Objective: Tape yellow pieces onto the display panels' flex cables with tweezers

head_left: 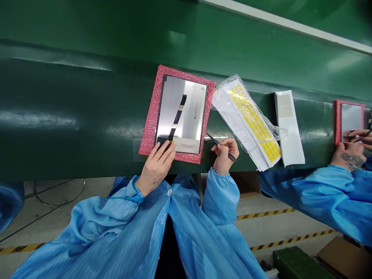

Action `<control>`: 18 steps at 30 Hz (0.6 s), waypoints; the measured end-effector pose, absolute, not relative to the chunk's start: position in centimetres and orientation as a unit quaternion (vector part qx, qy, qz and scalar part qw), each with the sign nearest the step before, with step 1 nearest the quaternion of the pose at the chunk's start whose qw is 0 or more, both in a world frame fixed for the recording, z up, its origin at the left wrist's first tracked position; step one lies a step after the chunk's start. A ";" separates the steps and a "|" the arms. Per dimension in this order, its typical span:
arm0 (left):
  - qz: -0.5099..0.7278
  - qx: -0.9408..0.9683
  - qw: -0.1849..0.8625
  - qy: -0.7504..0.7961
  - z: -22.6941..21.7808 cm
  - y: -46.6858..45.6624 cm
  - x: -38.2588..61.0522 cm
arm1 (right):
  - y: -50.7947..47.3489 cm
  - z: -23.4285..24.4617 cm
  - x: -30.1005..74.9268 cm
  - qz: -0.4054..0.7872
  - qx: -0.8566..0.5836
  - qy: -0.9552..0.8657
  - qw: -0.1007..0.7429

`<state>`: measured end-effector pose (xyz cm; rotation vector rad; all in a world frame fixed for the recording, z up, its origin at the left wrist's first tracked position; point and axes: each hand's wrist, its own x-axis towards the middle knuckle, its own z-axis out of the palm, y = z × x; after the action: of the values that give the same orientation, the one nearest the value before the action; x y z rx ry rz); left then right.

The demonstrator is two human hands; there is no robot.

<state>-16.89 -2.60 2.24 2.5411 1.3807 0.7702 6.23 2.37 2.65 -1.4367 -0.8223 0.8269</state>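
A flat display panel [188, 100] with a silvery back lies on a pink bubble-wrap bag [149, 112] in front of me. A black flex cable [178, 113] runs slantwise across the panel's back. My left hand [158, 164] rests its outstretched fingers on the panel's lower left edge, at the bottom end of the cable. It grips nothing. To the right of the panel, my right hand [225, 155] pinches black tweezers [213, 138]. Their tips point up and left, apart from the panel.
Right of me lie label sheets with yellow stickers [261, 133] in a clear plastic bag [236, 79], then a white strip of sheets [290, 135]. At far right, a co-worker's hands [348, 155] are at another panel [350, 116]. The green table's [72, 151] front edge runs before me.
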 end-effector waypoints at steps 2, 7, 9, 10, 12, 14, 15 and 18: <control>0.296 0.835 0.089 0.454 2.3 -2.5 -17.2 | 2.5 2.5 6.1 0.356 -0.617 -0.349 0.609; 0.355 0.774 0.098 0.516 3.5 -1.1 -18.9 | 2.5 2.7 6.1 0.364 -0.601 -0.329 0.631; 0.344 0.737 0.069 0.578 4.0 0.5 -19.8 | 2.4 2.7 6.1 0.372 -0.595 -0.325 0.635; 0.333 0.721 0.051 0.606 4.1 1.5 -20.2 | 2.4 2.7 6.1 0.375 -0.593 -0.325 0.634; 0.315 0.698 0.030 0.642 4.1 3.7 -20.7 | 2.3 2.7 6.2 0.380 -0.595 -0.323 0.630; 0.316 0.689 0.032 0.651 3.8 5.7 -20.9 | 2.3 2.7 6.2 0.382 -0.597 -0.318 0.630; 0.321 0.686 0.041 0.651 3.6 6.4 -20.9 | 2.3 2.7 6.2 0.383 -0.597 -0.315 0.631; 0.336 0.650 0.166 0.661 3.5 7.7 -21.0 | 2.2 2.7 6.2 0.385 -0.596 -0.311 0.633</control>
<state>-21.00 7.72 3.50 1.8527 1.8824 0.9564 6.24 2.20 2.69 -1.3622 -0.7107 0.8796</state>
